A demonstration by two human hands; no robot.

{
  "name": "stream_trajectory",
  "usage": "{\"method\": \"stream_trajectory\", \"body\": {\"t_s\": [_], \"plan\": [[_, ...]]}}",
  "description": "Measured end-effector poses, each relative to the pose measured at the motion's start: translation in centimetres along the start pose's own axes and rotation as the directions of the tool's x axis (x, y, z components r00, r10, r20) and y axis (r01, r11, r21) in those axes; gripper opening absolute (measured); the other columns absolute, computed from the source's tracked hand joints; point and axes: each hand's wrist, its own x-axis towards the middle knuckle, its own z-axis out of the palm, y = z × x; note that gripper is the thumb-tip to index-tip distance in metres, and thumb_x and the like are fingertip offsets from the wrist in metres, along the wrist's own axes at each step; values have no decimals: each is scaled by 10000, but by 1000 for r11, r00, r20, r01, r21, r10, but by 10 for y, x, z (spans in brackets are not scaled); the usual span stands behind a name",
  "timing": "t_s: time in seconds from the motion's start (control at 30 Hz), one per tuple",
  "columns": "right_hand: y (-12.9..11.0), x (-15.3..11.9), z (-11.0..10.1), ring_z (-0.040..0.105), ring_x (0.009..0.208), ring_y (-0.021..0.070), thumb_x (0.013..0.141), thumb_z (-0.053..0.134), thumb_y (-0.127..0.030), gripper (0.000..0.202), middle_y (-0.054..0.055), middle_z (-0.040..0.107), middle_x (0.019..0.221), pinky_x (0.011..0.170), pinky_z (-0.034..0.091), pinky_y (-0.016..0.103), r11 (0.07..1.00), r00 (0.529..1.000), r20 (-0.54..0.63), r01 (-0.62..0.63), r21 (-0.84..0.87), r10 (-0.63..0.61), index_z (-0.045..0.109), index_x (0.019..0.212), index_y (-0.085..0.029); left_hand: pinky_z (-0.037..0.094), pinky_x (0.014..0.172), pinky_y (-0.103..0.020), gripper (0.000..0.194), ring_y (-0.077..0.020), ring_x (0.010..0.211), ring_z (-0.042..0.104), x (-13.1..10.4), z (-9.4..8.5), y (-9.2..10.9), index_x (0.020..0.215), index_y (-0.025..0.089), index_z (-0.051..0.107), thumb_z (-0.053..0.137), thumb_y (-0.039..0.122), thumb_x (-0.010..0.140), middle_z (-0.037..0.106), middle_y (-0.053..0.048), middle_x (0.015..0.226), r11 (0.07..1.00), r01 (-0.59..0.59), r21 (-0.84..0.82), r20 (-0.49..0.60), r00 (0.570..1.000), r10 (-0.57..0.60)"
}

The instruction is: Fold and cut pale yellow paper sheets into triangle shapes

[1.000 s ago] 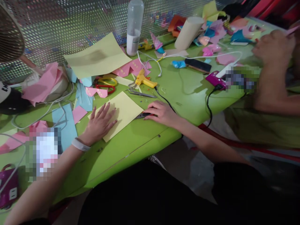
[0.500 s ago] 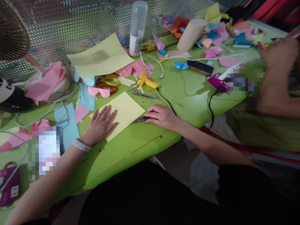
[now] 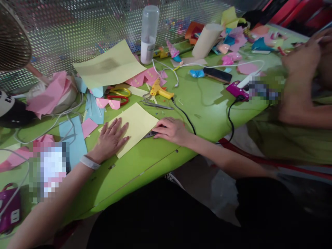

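2 bare hands work at a pale yellow paper sheet (image 3: 140, 121) that lies flat on the green tabletop (image 3: 129, 169), in front of the yellow hot glue gun (image 3: 160, 90). The left hand (image 3: 110, 140), palm down with fingers well spread, rests on the sheet's left part and grips nothing. The right hand (image 3: 172, 131) is nearly closed, its fingers curled round a dark-handled metal-tipped tool (image 3: 149, 135), probably scissors; how far its blades stand apart cannot be told.

Good handling, as judged here: the left palm should bear down evenly, its fingertips clear of the tool's line, so that the thin sheet neither slides nor buckles. The right hand should guide the tool low and steady, its tip square to the chosen point on the edge, with light pressure; a hurried push could crease the right corner or scratch the tabletop.

Orientation: the sheet is turned askew to the person. Its long axis runs from near left to far right, 1 corner pointing toward the body and another toward the right hand's fingers. The tool's tip points left and slightly toward the body, just beside the sheet's near long edge; whether the 2 touch cannot be made out. The tool's long axis runs from the right hand down to that tip.
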Motion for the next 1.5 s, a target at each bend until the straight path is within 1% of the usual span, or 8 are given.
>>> {"method": "stream_trajectory", "body": {"t_s": [0.3, 0.5, 0.7, 0.87, 1.0, 1.2, 1.37, 1.5], "plan": [[-8, -1, 3, 606, 815, 197, 879, 705, -351, 215, 69, 659, 885, 721, 524, 357, 999, 999, -50, 3, 43, -1, 752, 1004, -183, 118, 1251, -507, 598, -261, 1539, 161, 0, -1, 1, 1585, 273, 240, 304, 501, 1036, 204, -88, 1662, 1000, 6, 4, 17, 1000, -6], [-15, 3, 7, 613, 852, 207, 909, 667, -370, 227, 75, 652, 914, 750, 537, 378, 995, 999, 46, -24, 101, 19, 756, 1038, -205, 119, 1249, -524, 599, -272, 1538, 162, 0, 0, 1, 1585, 269, 244, 287, 507, 1037, 191, -92, 1662, 1000, 6, -6, 19, 1000, -6], [-19, 2, 5, 617, 823, 195, 917, 656, -377, 240, 74, 659, 896, 715, 541, 359, 998, 1000, -10, -4, 60, 4, 750, 1022, -183, 117, 1250, -516, 609, -269, 1537, 168, 0, -1, 2, 1582, 255, 258, 277, 521, 1034, 195, -98, 1661, 1000, 18, 0, 38, 999, -18], [-23, 6, 4, 619, 839, 196, 920, 654, -366, 223, 72, 651, 907, 730, 543, 366, 995, 999, 46, 2, 97, -6, 750, 1029, -197, 106, 1253, -506, 617, -267, 1538, 165, -1, 1, 1, 1594, 294, 197, 306, 519, 1030, 196, -65, 1666, 1000, 8, -18, 17, 1000, -8], [-24, 2, 4, 615, 844, 201, 901, 685, -336, 198, 71, 645, 912, 733, 535, 368, 992, 1000, 21, -20, 128, 17, 752, 1033, -205, 96, 1255, -496, 622, -250, 1540, 161, -1, 3, 2, 1597, 323, 155, 303, 527, 1029, 203, -37, 1667, 1000, 10, -25, 12, 1000, -10], [-29, 7, 7, 600, 856, 207, 913, 666, -356, 214, 75, 642, 916, 755, 525, 370, 993, 998, 63, -3, 118, -4, 754, 1043, -210, 91, 1255, -496, 620, -263, 1538, 170, 0, 0, 6, 1590, 285, 220, 284, 538, 1027, 200, -58, 1667, 999, 35, -24, 36, 999, -34], [-33, 7, 6, 602, 828, 206, 910, 667, -342, 225, 87, 649, 890, 718, 532, 356, 992, 999, -9, 38, 121, -37, 756, 1018, -165, 90, 1252, -513, 631, -271, 1538, 170, 1, -3, 8, 1584, 255, 247, 261, 552, 1027, 196, -84, 1665, 999, 40, -32, 69, 997, -38], [-38, 12, 7, 604, 816, 204, 908, 663, -361, 263, 92, 653, 884, 704, 534, 349, 989, 998, -10, 70, 127, -69, 754, 1017, -141, 76, 1252, -504, 630, -259, 1543, 149, 0, -3, 8, 1585, 255, 239, 245, 552, 1029, 188, -80, 1669, 999, 38, -31, 64, 997, -36]]}}
